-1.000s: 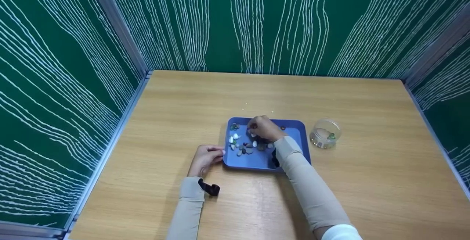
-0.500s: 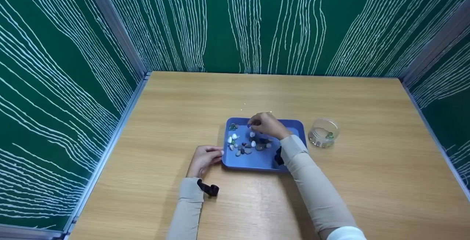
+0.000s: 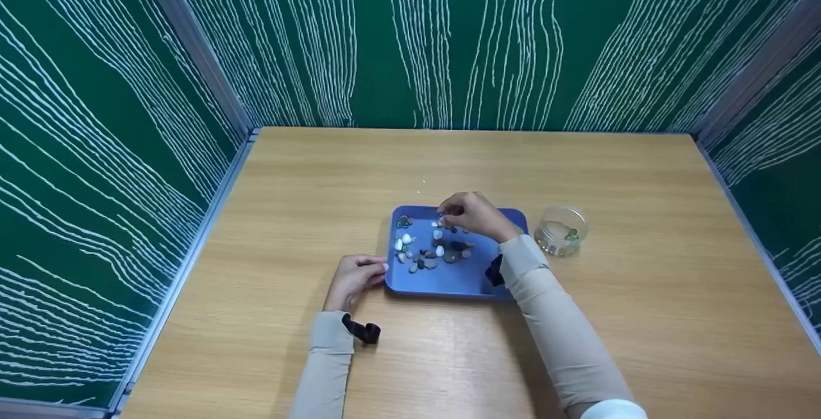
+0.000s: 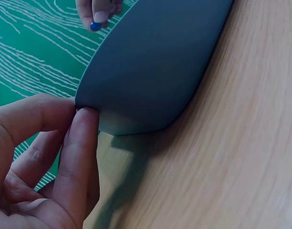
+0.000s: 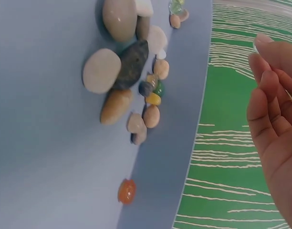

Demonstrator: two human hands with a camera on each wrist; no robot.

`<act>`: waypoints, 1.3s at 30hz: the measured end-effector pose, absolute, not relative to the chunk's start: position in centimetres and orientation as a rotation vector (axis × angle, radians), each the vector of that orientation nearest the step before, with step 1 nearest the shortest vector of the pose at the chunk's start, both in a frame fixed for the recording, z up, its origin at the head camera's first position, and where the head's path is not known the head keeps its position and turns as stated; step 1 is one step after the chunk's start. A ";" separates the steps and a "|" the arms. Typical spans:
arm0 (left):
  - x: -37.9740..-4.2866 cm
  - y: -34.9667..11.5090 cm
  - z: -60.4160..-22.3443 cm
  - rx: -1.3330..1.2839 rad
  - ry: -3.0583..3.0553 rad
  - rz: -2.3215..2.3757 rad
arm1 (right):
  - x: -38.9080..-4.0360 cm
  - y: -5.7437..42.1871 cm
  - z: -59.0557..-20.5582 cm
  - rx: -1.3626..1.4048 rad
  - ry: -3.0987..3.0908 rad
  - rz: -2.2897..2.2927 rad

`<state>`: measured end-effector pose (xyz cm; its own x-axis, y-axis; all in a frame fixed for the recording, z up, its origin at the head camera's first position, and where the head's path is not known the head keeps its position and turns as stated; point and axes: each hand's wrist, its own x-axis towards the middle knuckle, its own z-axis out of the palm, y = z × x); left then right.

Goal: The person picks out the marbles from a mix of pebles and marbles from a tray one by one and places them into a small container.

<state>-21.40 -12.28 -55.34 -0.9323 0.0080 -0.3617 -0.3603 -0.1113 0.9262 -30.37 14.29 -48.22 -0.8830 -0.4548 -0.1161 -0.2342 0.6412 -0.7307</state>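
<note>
At the near left of a blue tray [image 3: 423, 286], my left hand [image 3: 355, 280] pinches the rim between thumb and fingers. My right hand [image 3: 478, 215] is over the tray's far side, pinching a small, shiny blue stone [image 4: 95, 26] at its fingertips. Pebbles lie in the tray beneath it: white stones [image 3: 404, 242] at the left, grey ones [image 3: 431, 264] nearer the middle. Close up in the right wrist view are a dark stone [image 5: 131, 66], a tan stone [image 5: 116, 106], a small yellow stone [image 5: 153, 98] and an orange stone [image 5: 127, 192] lying apart.
Right of the tray stands a clear round tub [image 3: 561, 230] with several stones, some green, inside. Tiny pale specks lie on the wooden table [image 3: 308, 181] behind the tray. Green panels [image 3: 372, 40] with white wavy lines enclose the back and sides.
My right hand has risen a little and shifted right and back over the tray, with the blue stone at its fingertips. The left hand keeps its hold on the rim.
</note>
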 end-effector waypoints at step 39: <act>-21.5 -12.5 -55.4 -0.397 1.910 2.090 | -28.6 22.9 -45.8 -0.527 2.761 -1.133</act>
<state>-21.47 -12.48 -55.42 -0.9226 0.0219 -0.3850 -0.3854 -0.0857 0.9188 -28.61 22.85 -45.85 -0.9336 -0.3572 0.0285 -0.2743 0.6612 -0.6983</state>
